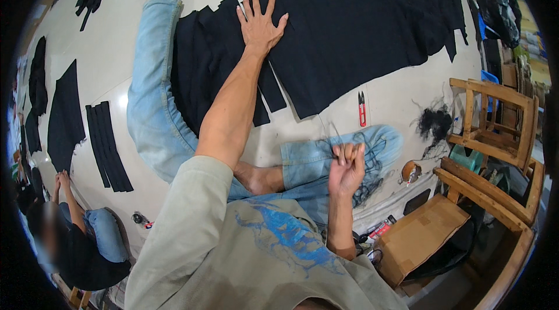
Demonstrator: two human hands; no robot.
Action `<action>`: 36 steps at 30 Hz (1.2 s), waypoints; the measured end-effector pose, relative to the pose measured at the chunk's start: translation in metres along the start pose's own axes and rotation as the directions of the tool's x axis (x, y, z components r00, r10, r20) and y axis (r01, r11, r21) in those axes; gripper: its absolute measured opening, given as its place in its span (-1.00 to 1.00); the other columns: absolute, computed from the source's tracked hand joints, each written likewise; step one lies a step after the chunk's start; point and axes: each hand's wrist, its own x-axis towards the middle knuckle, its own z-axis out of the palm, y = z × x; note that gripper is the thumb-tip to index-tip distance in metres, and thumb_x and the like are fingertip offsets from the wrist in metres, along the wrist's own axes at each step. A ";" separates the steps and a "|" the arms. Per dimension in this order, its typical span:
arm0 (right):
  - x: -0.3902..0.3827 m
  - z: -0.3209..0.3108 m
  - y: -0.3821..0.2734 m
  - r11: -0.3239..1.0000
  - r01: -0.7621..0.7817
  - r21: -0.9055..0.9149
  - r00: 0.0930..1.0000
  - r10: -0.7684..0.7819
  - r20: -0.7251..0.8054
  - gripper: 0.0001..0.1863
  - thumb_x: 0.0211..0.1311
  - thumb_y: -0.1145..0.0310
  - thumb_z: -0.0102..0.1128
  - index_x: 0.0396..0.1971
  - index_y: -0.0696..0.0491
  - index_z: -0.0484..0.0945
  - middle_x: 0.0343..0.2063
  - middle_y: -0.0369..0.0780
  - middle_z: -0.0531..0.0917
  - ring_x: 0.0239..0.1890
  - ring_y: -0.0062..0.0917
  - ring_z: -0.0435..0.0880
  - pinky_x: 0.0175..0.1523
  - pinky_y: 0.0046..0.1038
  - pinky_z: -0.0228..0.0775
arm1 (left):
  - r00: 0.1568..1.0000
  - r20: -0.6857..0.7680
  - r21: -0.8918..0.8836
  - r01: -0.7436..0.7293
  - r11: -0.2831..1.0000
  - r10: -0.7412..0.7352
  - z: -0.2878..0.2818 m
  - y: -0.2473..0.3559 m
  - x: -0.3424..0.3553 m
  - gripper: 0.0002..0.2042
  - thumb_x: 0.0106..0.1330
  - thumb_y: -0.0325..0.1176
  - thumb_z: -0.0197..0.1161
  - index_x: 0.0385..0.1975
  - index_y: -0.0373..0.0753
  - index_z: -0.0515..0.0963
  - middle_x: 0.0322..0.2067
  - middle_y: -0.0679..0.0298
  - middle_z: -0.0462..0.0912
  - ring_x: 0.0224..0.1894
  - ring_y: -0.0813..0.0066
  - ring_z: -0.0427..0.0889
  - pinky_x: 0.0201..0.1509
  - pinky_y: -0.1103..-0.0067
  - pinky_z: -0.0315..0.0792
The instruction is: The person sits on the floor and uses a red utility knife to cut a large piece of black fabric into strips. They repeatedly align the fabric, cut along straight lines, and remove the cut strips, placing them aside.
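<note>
Black fabric (355,36) lies spread across the floor in front of me, with cut strips at its left and lower edges. My left hand (261,27) rests flat on it, fingers spread, holding nothing. Above my bent right knee, my right hand (347,170) is raised with its fingers curled in; whatever they may hold is too small to make out. Loose dark threads (372,164) lie tangled on the jeans beside that hand. Red-handled thread snips (361,111) lie on the floor between the fabric and my knee.
A clump of black thread (435,124), a roll of brown tape (411,171), wooden stools (495,129) and a cardboard box (422,237) stand or lie to the right. More black pieces (65,118) lie at left, near a seated person (75,240).
</note>
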 end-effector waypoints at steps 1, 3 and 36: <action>-0.011 -0.006 -0.009 1.000 -0.002 -0.007 1.000 0.002 0.014 -0.63 0.59 0.21 -0.04 -0.50 -0.08 0.18 -0.60 -0.40 0.09 -0.54 -0.63 0.08 -0.15 -0.44 0.17 | 1.000 -0.011 0.003 -0.001 1.000 0.002 0.002 0.000 -0.001 -0.28 0.45 0.31 -0.20 0.52 0.08 0.12 0.53 -0.07 -0.03 0.57 -0.18 -0.17 0.56 -0.07 -0.29; -0.032 -0.020 -0.025 1.000 -0.011 0.011 1.000 0.011 -0.010 -0.64 0.58 0.22 -0.03 -0.50 -0.08 0.20 -0.61 -0.41 0.09 -0.55 -0.64 0.07 -0.18 -0.47 0.14 | 1.000 -0.014 -0.002 -0.001 1.000 0.001 0.002 -0.001 -0.001 -0.28 0.45 0.31 -0.21 0.53 0.08 0.12 0.53 -0.07 -0.03 0.57 -0.19 -0.17 0.56 -0.07 -0.29; 0.064 0.040 0.039 0.769 0.418 -0.483 0.908 -0.372 0.193 -0.70 0.56 0.24 0.00 -0.41 0.07 0.47 -0.45 -0.26 0.55 -0.36 -0.48 0.50 0.10 -0.34 0.40 | 0.995 -0.070 0.011 -0.067 0.998 0.068 -0.004 -0.013 -0.009 -0.23 0.39 0.42 -0.17 0.48 0.09 0.23 0.50 -0.08 0.05 0.55 -0.23 -0.10 0.53 -0.13 -0.25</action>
